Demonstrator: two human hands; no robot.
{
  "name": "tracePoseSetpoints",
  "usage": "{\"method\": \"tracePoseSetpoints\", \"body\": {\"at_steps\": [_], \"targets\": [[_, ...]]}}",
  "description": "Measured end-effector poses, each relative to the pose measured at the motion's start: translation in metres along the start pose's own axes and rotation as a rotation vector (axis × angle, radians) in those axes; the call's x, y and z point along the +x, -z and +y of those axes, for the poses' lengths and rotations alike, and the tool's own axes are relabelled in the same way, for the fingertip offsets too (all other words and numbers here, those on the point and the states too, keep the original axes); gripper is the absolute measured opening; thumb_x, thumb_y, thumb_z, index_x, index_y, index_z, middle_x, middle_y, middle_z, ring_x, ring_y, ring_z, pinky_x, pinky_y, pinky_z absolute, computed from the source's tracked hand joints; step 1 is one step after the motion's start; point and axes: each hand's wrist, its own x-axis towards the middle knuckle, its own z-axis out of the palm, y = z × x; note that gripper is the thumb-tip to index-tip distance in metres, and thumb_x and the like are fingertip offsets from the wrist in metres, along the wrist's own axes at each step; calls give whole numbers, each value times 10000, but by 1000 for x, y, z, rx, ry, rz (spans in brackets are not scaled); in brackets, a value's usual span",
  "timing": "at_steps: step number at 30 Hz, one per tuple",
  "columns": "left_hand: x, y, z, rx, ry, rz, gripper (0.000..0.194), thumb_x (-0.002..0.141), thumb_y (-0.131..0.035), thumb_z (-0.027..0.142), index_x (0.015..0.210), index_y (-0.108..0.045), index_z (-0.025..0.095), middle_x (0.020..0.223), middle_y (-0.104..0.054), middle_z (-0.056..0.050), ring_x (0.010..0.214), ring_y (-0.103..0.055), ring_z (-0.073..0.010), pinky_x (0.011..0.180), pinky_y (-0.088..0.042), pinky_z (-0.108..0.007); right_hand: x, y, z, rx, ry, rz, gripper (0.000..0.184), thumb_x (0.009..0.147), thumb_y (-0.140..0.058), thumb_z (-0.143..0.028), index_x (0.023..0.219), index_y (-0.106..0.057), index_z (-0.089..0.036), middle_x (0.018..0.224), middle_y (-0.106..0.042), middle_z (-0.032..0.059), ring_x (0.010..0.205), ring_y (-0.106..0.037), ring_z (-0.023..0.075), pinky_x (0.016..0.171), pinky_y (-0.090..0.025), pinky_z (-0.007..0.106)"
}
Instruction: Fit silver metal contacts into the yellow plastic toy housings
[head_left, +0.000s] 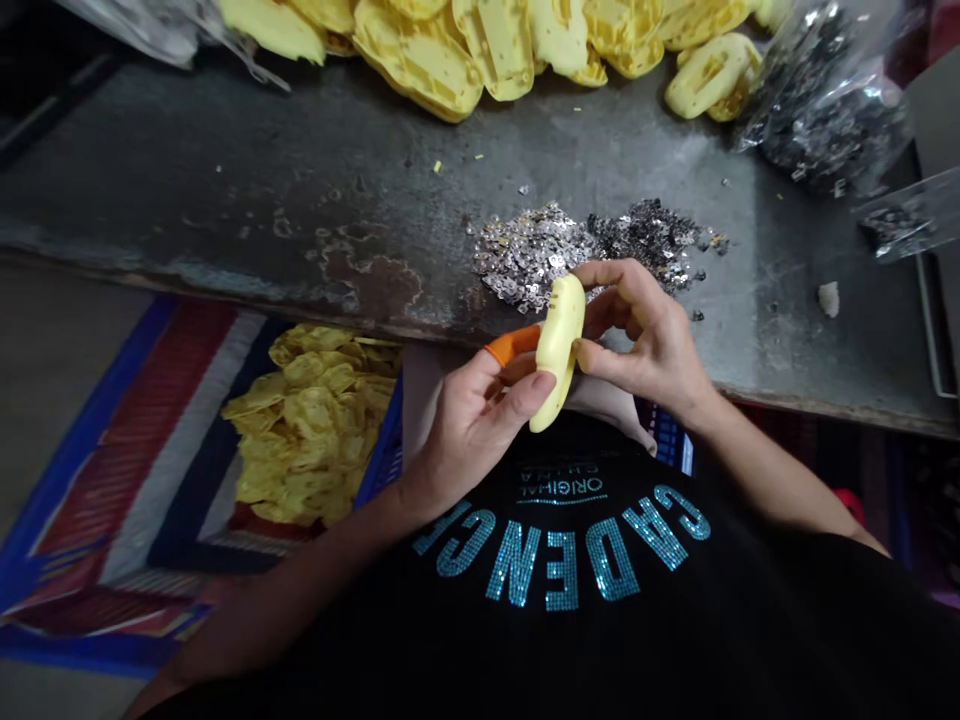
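Note:
A yellow plastic shell (560,345), curved and seen edge-on, is held up in front of my chest, just over the bench's near edge. My left hand (480,410) grips its lower left side, thumb pressed on the near face; an orange cover sits on one finger. Around its right side, my right hand (645,335) is closed, thumb and fingertips touching the shell. Whether those fingertips also pinch a small part is hidden. Just beyond lie a heap of small silvery metal pieces (525,250) and a darker heap (645,235).
Several yellow shells (495,50) line the back of the metal bench (262,190). Clear bags of metal pieces (832,120) stand at the right, near a small whitish lump (829,299). Below left, more yellow shells (307,430) fill a container with a striped lining (150,450).

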Motion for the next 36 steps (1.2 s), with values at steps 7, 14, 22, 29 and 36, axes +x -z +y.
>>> {"method": "tracePoseSetpoints", "body": {"at_steps": [7, 14, 22, 29, 36], "targets": [[-3, 6, -7, 54, 0, -6, 424, 984, -875, 485, 1312, -835, 219, 1172, -873, -67, 936, -792, -202, 825, -611, -262, -16, -13, 2, 10, 5, 73, 496, 925, -833, -359, 1378, -651, -270, 1290, -680, 55, 948, -723, 167, 811, -663, 324], [8, 13, 7, -336, 39, 56, 462, 954, -904, 400, 1357, -686, 342, 1284, -845, -9, 1088, -820, -236, 811, -631, -294, 16, 20, 10, -164, 111, 21, 427, 1029, -763, -387, 1443, -693, -312, 1402, -730, 78, 1094, -734, 244, 927, -648, 445], [19, 28, 32, -319, 43, 197, 630, 955, -860, 591, 1453, -751, 221, 1400, -813, -120, 1091, -829, -309, 692, -685, -299, 18, 29, 47, -813, 153, -137, 233, 1123, -615, -324, 1185, -839, -320, 1302, -795, 73, 1188, -615, 327, 991, -444, 545], [26, 20, 26, -336, 101, 201, 686, 1000, -766, 671, 1475, -770, 176, 1456, -781, -205, 1144, -804, -334, 707, -671, -292, -12, 53, 46, -761, 85, 70, 154, 1103, -682, -352, 1083, -823, -292, 1140, -792, 42, 1139, -646, 281, 975, -431, 487], [31, 12, 25, -330, 132, 172, 750, 1002, -748, 698, 1566, -705, 206, 1438, -796, -188, 1139, -805, -334, 715, -661, -317, -1, 32, 47, -877, 94, -87, 215, 1135, -628, -389, 1102, -822, -300, 1070, -738, 51, 1078, -567, 280, 954, -404, 495]]}}
